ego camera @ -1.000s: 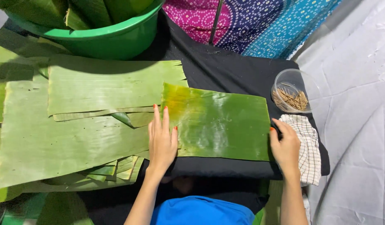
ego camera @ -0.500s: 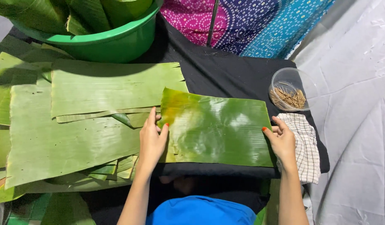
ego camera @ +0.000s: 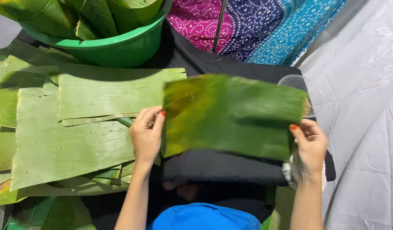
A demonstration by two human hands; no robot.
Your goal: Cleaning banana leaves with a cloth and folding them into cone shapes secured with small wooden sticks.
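While both hands hold it up, the cut piece of banana leaf hangs in the air above the black cloth on the table. Its long side runs from left to right, across the person's body. It looks blurry and tips a little toward the camera.

The left hand pinches the leaf's left short edge, with the thumb on the front and the fingers curled behind. The right hand pinches the bottom right corner in the same way. Both hands are closed on the leaf, one at each end, so neither hand is nearer to it than the other.

Just left of the held leaf lies a pile of flat banana leaves, stacked on top of each other. Behind that pile stands a green plastic tub filled with more leaves. A clear round cup peeks out behind the leaf's right end, and a checked cloth shows under the right hand. A pink, purple and blue dotted fabric hangs at the back. I see no packages, labels or signs anywhere here.
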